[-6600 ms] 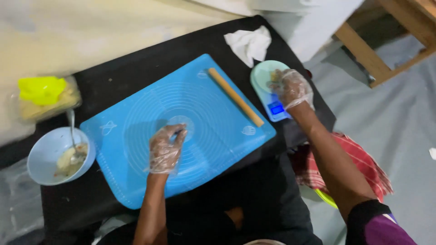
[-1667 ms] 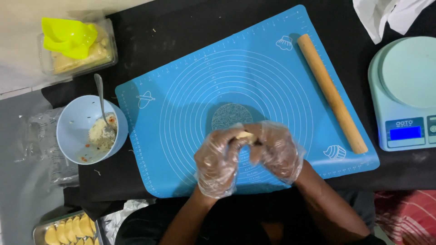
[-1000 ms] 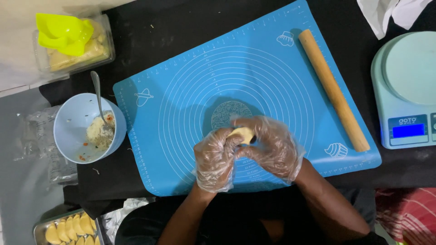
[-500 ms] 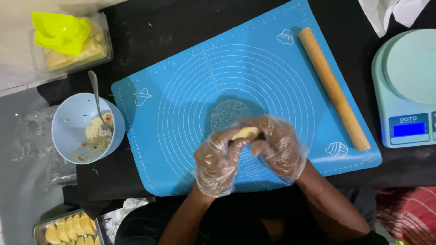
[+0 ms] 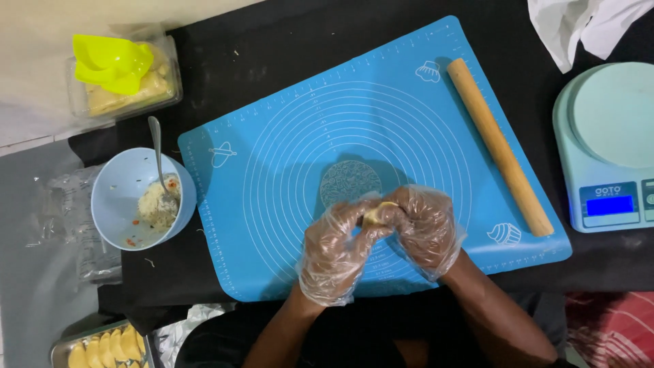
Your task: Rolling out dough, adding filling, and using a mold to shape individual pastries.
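Both hands wear clear plastic gloves and meet over the near part of a blue silicone mat (image 5: pixel 286 143). My left hand (image 5: pixel 332 252) and my right hand (image 5: pixel 426 228) together pinch a small pale yellow piece of dough (image 5: pixel 375 214) between their fingertips, just above the mat. Only a sliver of the dough shows between the fingers. A wooden rolling pin (image 5: pixel 499 146) lies on the mat's right side, apart from my hands.
A pale green kitchen scale (image 5: pixel 610 146) stands at the right, a white cloth (image 5: pixel 579 24) behind it. At left are a blue bowl (image 5: pixel 116 197) of filling with a spoon (image 5: pixel 159 146), a clear box with a yellow mould (image 5: pixel 112 63), and a tray of folded dumplings (image 5: pixel 102 349).
My right hand left the scale and my left hand left the mat; both came together on the dough. Over the last second the fingers keep working it, with small shifts.
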